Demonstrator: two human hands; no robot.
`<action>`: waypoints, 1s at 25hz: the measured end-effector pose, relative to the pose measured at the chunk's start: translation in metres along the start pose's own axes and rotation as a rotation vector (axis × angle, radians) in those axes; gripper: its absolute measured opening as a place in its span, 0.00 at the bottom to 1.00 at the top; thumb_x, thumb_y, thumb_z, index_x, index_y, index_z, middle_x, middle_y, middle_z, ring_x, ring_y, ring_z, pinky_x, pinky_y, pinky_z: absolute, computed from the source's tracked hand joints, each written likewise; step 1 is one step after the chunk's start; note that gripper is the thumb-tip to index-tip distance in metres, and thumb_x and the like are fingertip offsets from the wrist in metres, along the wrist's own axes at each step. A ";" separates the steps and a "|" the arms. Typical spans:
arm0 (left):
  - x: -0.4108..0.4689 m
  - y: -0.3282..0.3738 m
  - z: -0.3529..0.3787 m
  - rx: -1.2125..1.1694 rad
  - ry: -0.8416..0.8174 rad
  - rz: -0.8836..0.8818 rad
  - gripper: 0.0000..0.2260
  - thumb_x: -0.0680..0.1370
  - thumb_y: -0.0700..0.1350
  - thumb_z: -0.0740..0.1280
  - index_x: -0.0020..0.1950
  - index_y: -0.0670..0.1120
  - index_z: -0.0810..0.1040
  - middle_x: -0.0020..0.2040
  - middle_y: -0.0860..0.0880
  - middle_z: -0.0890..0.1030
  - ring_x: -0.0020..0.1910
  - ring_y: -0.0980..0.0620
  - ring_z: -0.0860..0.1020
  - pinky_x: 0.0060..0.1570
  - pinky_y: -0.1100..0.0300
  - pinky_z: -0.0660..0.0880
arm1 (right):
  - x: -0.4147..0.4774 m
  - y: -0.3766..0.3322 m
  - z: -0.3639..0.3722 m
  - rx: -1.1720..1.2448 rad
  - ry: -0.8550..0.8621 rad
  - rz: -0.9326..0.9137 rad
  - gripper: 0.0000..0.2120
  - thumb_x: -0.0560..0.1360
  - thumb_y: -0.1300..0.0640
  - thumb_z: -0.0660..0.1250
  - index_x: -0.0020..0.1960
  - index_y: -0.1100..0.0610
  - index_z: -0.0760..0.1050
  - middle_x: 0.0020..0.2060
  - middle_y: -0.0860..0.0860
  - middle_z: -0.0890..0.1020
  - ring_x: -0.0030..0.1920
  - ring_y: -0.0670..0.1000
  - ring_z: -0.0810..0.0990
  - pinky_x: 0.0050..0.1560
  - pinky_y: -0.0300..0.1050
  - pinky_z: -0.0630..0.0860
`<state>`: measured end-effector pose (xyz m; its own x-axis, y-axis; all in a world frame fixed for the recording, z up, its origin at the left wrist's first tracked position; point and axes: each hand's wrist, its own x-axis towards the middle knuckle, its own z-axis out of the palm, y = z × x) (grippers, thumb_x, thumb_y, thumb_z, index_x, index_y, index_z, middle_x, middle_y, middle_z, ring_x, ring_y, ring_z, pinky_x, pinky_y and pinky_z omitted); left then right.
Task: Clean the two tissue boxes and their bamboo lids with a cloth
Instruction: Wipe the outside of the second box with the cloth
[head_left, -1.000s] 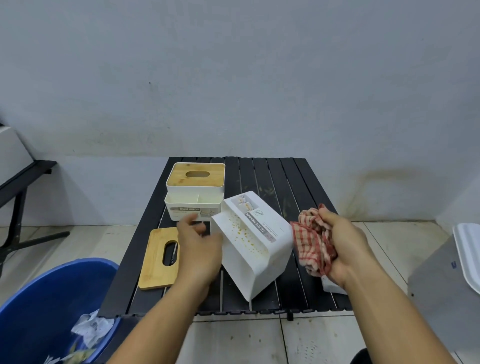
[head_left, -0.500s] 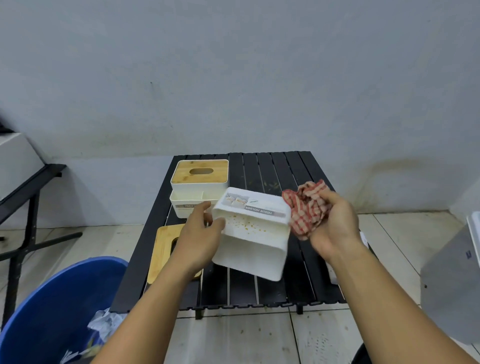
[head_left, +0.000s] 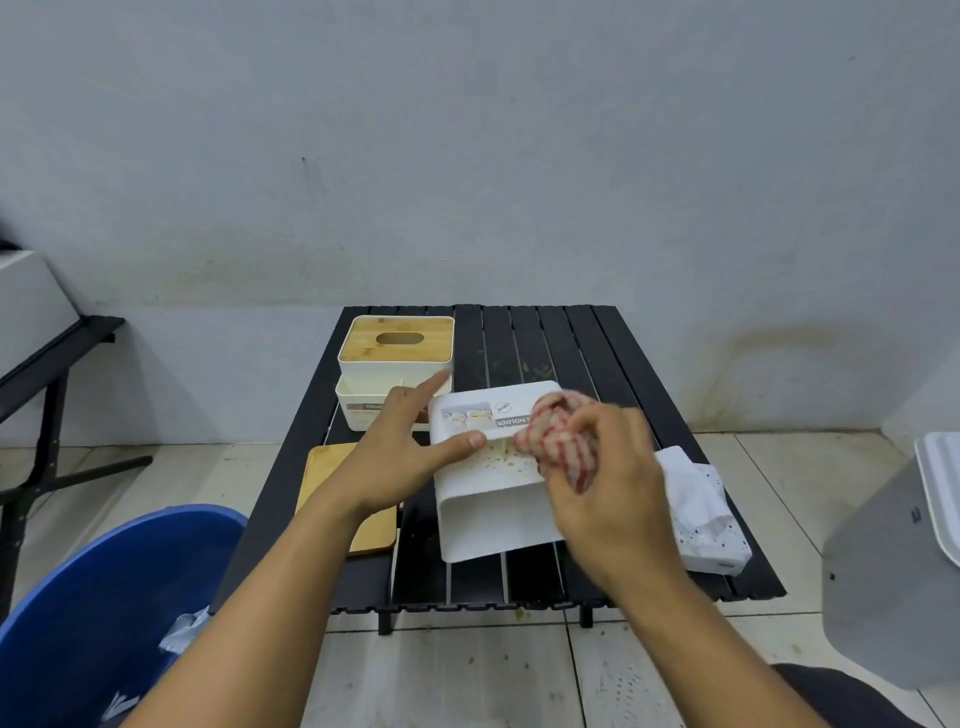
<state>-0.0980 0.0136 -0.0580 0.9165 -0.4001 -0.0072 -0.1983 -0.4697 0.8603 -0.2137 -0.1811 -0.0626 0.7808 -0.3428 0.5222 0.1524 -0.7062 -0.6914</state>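
Observation:
My left hand (head_left: 400, 452) holds a lidless white tissue box (head_left: 493, 519) by its left edge, thumb on the front face and index finger stretched out behind. The box is tilted over the black slatted table (head_left: 545, 343), and yellowish specks dot the face turned towards me. My right hand (head_left: 608, 483) grips a bunched red-and-white checked cloth (head_left: 561, 436) and presses it against that speckled face near the label. A loose bamboo lid (head_left: 324, 467) lies flat on the table's left side, partly under my left arm. The second white tissue box (head_left: 389, 371) stands at the back left with its bamboo lid (head_left: 397, 340) on.
A white speckled tissue pack (head_left: 696, 509) lies on the table's right side, behind my right hand. A blue bin (head_left: 104, 597) holding crumpled paper stands at the lower left on the tiled floor. A grey object (head_left: 883, 571) is at the right, a black bench (head_left: 52, 353) at the far left.
My right hand has brought the cloth from beside the box onto its speckled face. My left hand has turned the box so that face lies more towards me.

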 end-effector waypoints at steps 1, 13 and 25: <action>0.000 -0.001 -0.001 0.005 -0.003 0.009 0.33 0.70 0.63 0.75 0.73 0.66 0.68 0.65 0.59 0.72 0.65 0.55 0.74 0.63 0.55 0.74 | -0.007 -0.001 0.008 -0.121 -0.055 -0.037 0.16 0.72 0.61 0.75 0.54 0.50 0.71 0.53 0.46 0.72 0.52 0.48 0.75 0.50 0.45 0.78; 0.010 -0.012 -0.011 -0.082 -0.027 0.032 0.34 0.61 0.62 0.82 0.66 0.59 0.78 0.59 0.59 0.83 0.59 0.57 0.81 0.60 0.54 0.80 | 0.019 -0.006 -0.017 -0.406 -0.667 0.092 0.32 0.74 0.45 0.71 0.75 0.47 0.64 0.71 0.41 0.71 0.70 0.49 0.70 0.75 0.56 0.64; 0.015 -0.016 -0.007 -0.139 0.013 0.022 0.34 0.58 0.64 0.80 0.63 0.62 0.78 0.57 0.60 0.83 0.58 0.57 0.81 0.60 0.49 0.81 | -0.002 -0.004 0.003 -0.269 -0.423 0.157 0.41 0.72 0.66 0.64 0.76 0.39 0.55 0.62 0.44 0.75 0.59 0.51 0.72 0.62 0.53 0.76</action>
<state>-0.0790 0.0204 -0.0681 0.9169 -0.3986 0.0177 -0.1686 -0.3469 0.9226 -0.2144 -0.1759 -0.0621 0.9667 -0.2161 0.1369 -0.1035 -0.8198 -0.5633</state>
